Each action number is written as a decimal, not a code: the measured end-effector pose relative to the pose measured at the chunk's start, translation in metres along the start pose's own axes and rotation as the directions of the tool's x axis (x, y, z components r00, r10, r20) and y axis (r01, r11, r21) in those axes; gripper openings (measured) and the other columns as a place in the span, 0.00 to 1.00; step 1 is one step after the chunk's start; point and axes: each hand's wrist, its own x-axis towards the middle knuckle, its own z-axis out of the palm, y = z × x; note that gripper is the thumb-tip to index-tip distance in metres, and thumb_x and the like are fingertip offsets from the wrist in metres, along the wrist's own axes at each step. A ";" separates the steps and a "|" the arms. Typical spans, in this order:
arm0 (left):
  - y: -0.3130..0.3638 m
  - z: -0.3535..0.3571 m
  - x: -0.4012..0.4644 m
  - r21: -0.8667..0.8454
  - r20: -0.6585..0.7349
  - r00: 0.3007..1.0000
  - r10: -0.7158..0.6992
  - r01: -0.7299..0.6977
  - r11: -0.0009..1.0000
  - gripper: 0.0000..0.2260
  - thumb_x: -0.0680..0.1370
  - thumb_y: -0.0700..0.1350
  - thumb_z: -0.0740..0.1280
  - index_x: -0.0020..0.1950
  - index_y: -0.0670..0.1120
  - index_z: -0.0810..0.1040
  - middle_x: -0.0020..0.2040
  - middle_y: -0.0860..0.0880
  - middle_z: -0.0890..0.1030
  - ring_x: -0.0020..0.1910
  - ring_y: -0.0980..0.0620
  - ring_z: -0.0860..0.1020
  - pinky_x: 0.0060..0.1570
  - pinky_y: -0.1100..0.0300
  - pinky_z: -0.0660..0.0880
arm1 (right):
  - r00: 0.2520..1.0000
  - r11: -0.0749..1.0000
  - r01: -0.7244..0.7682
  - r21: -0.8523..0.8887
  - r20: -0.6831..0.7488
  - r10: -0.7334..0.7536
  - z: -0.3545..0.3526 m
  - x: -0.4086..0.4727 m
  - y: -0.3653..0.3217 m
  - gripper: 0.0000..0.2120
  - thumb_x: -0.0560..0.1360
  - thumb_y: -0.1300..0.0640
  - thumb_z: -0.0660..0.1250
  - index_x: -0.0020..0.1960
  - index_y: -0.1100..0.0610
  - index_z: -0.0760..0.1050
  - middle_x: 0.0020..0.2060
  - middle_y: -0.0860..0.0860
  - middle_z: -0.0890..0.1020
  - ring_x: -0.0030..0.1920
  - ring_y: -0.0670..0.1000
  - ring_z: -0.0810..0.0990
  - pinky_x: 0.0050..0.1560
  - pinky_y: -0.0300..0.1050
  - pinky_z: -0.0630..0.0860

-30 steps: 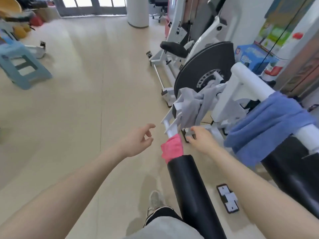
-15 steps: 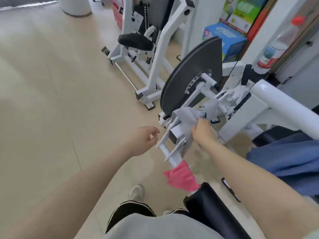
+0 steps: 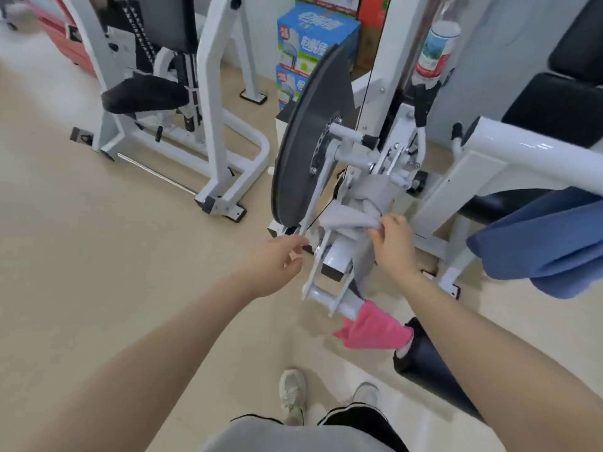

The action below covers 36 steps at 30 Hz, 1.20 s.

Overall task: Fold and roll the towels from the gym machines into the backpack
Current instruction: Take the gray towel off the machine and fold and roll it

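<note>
Towel, grey [image 3: 350, 220], is hanging bunched over the white machine arm [image 3: 329, 256], and I am seeing the right hand [image 3: 391, 244] pinching its upper fold. Left hand [image 3: 277, 262] is hovering just beside the arm, fingers loosely curled, holding nothing. Below the pinch a pink towel [image 3: 372, 327] is wrapping the bar; a blue towel [image 3: 538, 243] is draping to the right.

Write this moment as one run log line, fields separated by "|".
step: take towel off machine | right hand: grips grey towel | left hand: free, beside machine arm | pink towel, blue towel: still on machine
</note>
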 end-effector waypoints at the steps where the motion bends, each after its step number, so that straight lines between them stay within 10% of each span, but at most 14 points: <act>1: 0.006 0.000 0.007 -0.009 0.009 0.999 0.045 -0.045 0.999 0.17 0.79 0.43 0.59 0.68 0.48 0.66 0.59 0.51 0.73 0.49 0.52 0.73 0.51 0.61 0.70 | 1.000 0.993 -0.019 0.114 -0.013 0.021 -0.009 -0.007 -0.003 0.06 0.78 0.58 0.59 0.48 0.60 0.71 0.46 0.56 0.73 0.49 0.59 0.73 0.46 0.48 0.69; 8: 0.077 0.037 0.037 -0.020 0.092 0.893 0.441 -0.441 0.897 0.29 0.76 0.42 0.65 0.74 0.46 0.56 0.72 0.46 0.61 0.69 0.49 0.64 0.67 0.57 0.63 | 0.980 0.698 -0.160 0.698 0.027 0.197 -0.083 -0.067 -0.002 0.07 0.79 0.60 0.57 0.44 0.52 0.70 0.38 0.46 0.73 0.39 0.43 0.72 0.36 0.27 0.69; 12: 0.126 0.057 0.028 -0.087 0.060 0.817 0.574 -0.568 0.818 0.22 0.76 0.41 0.65 0.69 0.46 0.65 0.62 0.49 0.71 0.58 0.55 0.68 0.54 0.71 0.61 | 0.958 0.492 -0.117 0.863 -0.032 0.284 -0.122 -0.109 0.019 0.08 0.79 0.61 0.57 0.45 0.54 0.73 0.43 0.53 0.76 0.45 0.50 0.74 0.46 0.43 0.71; 19: 0.236 0.116 -0.014 -0.203 0.159 0.681 0.715 -0.686 0.698 0.05 0.75 0.41 0.68 0.45 0.51 0.75 0.40 0.59 0.77 0.41 0.65 0.73 0.43 0.74 0.67 | 0.928 0.318 0.049 0.947 -0.161 0.336 -0.206 -0.214 0.090 0.09 0.78 0.63 0.55 0.43 0.59 0.72 0.35 0.50 0.79 0.39 0.46 0.78 0.41 0.38 0.74; 25: 0.339 0.215 -0.074 -0.343 0.231 0.625 0.746 -0.665 0.664 0.08 0.76 0.43 0.66 0.40 0.55 0.74 0.36 0.58 0.77 0.35 0.66 0.73 0.38 0.73 0.68 | 0.826 0.342 -0.093 0.935 -0.119 0.551 -0.272 -0.323 0.196 0.10 0.77 0.60 0.60 0.37 0.56 0.72 0.33 0.51 0.77 0.35 0.49 0.75 0.36 0.41 0.70; 30: 0.422 0.289 -0.113 -0.372 0.208 0.621 0.756 -0.664 0.648 0.07 0.78 0.45 0.62 0.41 0.53 0.73 0.36 0.58 0.75 0.35 0.66 0.72 0.36 0.74 0.68 | 0.665 0.596 -0.321 0.736 -0.273 0.695 -0.304 -0.394 0.286 0.07 0.75 0.60 0.65 0.39 0.54 0.72 0.36 0.51 0.76 0.36 0.49 0.73 0.35 0.38 0.68; 36: 0.502 0.372 -0.128 -0.114 0.252 0.464 0.849 -0.857 0.503 0.08 0.78 0.47 0.63 0.47 0.44 0.79 0.42 0.48 0.80 0.41 0.54 0.72 0.41 0.63 0.65 | 0.684 0.913 -0.285 0.291 -0.606 0.407 -0.340 -0.451 0.333 0.04 0.74 0.60 0.65 0.48 0.56 0.76 0.43 0.46 0.75 0.42 0.44 0.73 0.48 0.41 0.70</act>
